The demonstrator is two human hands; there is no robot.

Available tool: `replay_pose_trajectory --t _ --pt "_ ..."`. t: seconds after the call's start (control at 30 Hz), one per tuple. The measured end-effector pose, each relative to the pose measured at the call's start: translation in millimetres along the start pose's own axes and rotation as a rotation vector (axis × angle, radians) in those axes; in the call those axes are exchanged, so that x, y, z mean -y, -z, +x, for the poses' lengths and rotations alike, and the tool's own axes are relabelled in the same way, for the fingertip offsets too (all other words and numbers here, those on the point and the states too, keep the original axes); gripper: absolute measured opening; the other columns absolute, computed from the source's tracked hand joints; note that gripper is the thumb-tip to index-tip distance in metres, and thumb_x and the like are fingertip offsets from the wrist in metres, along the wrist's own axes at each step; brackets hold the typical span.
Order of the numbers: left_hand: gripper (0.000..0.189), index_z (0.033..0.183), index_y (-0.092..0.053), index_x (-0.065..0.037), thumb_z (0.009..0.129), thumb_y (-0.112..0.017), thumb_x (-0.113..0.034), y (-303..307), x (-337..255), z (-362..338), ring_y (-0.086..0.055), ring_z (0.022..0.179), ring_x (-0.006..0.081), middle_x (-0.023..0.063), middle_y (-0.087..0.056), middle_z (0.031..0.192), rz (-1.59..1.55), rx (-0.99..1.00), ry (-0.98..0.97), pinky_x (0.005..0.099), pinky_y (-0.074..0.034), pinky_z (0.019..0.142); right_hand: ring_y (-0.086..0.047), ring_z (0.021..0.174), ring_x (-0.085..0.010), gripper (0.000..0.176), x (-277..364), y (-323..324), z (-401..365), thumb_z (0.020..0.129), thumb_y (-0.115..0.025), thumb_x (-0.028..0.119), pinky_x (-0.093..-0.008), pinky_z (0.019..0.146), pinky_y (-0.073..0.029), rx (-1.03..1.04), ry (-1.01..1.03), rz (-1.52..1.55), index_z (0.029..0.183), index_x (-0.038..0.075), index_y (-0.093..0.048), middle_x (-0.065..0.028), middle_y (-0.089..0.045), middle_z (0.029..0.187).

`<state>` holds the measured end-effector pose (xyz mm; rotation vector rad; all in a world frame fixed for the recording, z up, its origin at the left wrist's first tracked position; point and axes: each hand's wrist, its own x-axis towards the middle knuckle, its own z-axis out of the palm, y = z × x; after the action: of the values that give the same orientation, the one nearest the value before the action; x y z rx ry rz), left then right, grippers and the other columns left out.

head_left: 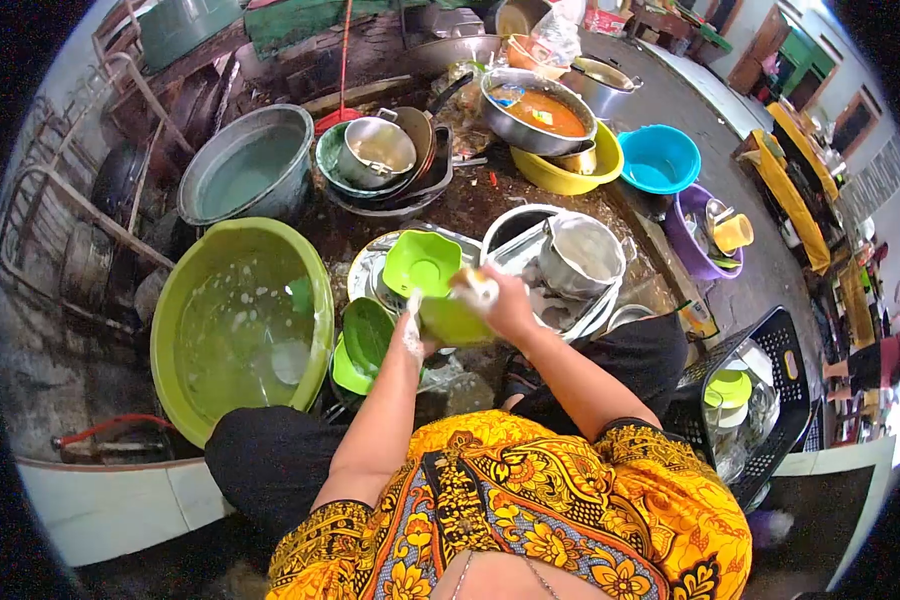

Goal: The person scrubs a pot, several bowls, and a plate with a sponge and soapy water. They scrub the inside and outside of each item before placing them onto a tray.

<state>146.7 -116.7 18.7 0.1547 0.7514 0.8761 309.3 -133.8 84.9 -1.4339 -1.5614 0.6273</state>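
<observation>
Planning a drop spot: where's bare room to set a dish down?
Free: dark wet ground between the stacked steel pans and the round steel tray; grey paved floor right of the purple plastic basin. Crowded: from the large green plastic basin to the black plastic crate.

Nothing legible in view at the moment. Well beyond the right hand (505, 300), a packet (541, 117) floats in the steel basin (490, 100) of orange liquid. There's print on it, but it's too small to read. Farther out still, a red-and-white carton (605, 18) shows only blurred lettering. Off to the right of that hand, beside the black crate (785, 345), the markings on a small yellow box (698, 318) can't be made out.
</observation>
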Motion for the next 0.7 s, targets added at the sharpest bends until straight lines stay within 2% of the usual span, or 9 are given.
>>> replay_pose_trajectory --t 0.07,0.13,0.23,0.3,0.4,0.47,0.5,0.63,0.7 --pt "0.048 0.119 -0.05 -0.006 0.09 -0.043 -0.043 18 6 15 -0.058 0.1 0.0268 0.0127 -0.056 0.115 0.151 0.107 0.037 0.0439 -0.048 0.084 -0.062 0.078 -0.0311 0.038 15 -1 -17 0.078 -0.062 0.039 -0.0403 0.065 -0.048 0.41 0.135 -0.548 0.103 0.01 -0.057 -0.0175 -0.063 0.089" --pt "0.033 0.116 -0.052 -0.002 0.09 -0.045 -0.022 28 11 22 -0.061 0.092 0.0258 0.0144 -0.06 0.107 0.006 0.099 0.114 0.0429 -0.051 0.079 -0.058 0.087 -0.0374 0.043 12 -12 -30 0.079 -0.058 0.041 -0.0451 0.072 -0.046 0.572 0.089 -0.545 0.109 0.011 -0.054 -0.0202 -0.061 0.096" --pt "0.033 0.116 -0.052 -0.001 0.091 -0.045 -0.022 24 13 18 -0.06 0.094 0.0254 0.0143 -0.059 0.108 0.032 0.027 0.02 0.0413 -0.051 0.082 -0.058 0.087 -0.0385 0.043 -17 -33 -34 0.08 -0.059 0.037 -0.0439 0.077 -0.045 0.716 0.009 -0.386 0.112 0.009 -0.053 -0.023 -0.061 0.094" --pt "0.032 0.113 -0.054 -0.003 0.09 -0.048 -0.024 31 15 30 -0.062 0.09 0.0264 0.0147 -0.061 0.105 -0.12 0.183 0.086 0.0398 -0.053 0.077 -0.056 0.095 -0.039 0.045 -7 -37 -29 0.081 -0.056 0.026 -0.0435 0.083 -0.043 0.835 -0.012 -0.377 0.121 0.008 -0.048 -0.0253 -0.058 0.101" --pt "0.032 0.118 -0.051 -0.003 0.09 -0.049 -0.018 19 12 12 -0.058 0.1 0.0235 0.0131 -0.056 0.115 -0.046 0.175 0.009 0.037 -0.049 0.087 -0.053 0.1 -0.0394 0.048 -50 -55 -18 0.083 -0.051 0.018 -0.0461 0.084 -0.042 0.675 0.119 -0.486 0.129 0.009 -0.04 -0.0242 -0.055 0.108" --pt "0.035 0.121 -0.048 -0.003 0.086 -0.046 -0.005 23 10 20 -0.058 0.1 0.0221 0.0122 -0.056 0.114 -0.067 0.218 -0.034 0.0368 -0.048 0.087 -0.053 0.102 -0.0388 0.043 -58 -45 -3 0.084 -0.046 0.015 -0.0478 0.084 -0.043 0.601 -0.043 -0.721 0.126 0.008 -0.04 -0.0234 -0.053 0.112" --pt "0.035 0.12 -0.048 -0.002 0.085 -0.045 -0.004 19 12 20 -0.058 0.098 0.0226 0.0126 -0.056 0.113 0.008 0.132 -0.127 0.0367 -0.049 0.086 -0.054 0.101 -0.038 0.042 -136 -62 -6 0.084 -0.047 0.017 -0.047 0.079 -0.046 0.308 0.362 -0.848 0.125 0.008 -0.04 -0.0216 -0.053 0.111" --pt "0.035 0.118 -0.048 0.0 0.083 -0.045 0.0 26 3 34 -0.06 0.093 0.0248 0.0141 -0.058 0.109 0.014 0.148 -0.311 0.0365 -0.052 0.08 -0.058 0.093 -0.0376 0.048 -38 -48 -9 0.084 -0.051 0.031 -0.0466 0.076 -0.047 0.708 -0.125 -0.794 0.125 0.007 -0.043 -0.0219 -0.058 0.106" --pt "0.034 0.116 -0.049 0.0 0.082 -0.045 0.001 24 -3 30 -0.061 0.089 0.0261 0.0146 -0.058 0.106 0.036 0.011 -0.363 0.0371 -0.053 0.077 -0.059 0.089 -0.0362 0.052 -23 -41 -15 0.077 -0.06 0.043 -0.0424 0.076 -0.046 0.729 -0.086 -0.284 0.11 0.004 -0.056 -0.0234 -0.061 0.096"
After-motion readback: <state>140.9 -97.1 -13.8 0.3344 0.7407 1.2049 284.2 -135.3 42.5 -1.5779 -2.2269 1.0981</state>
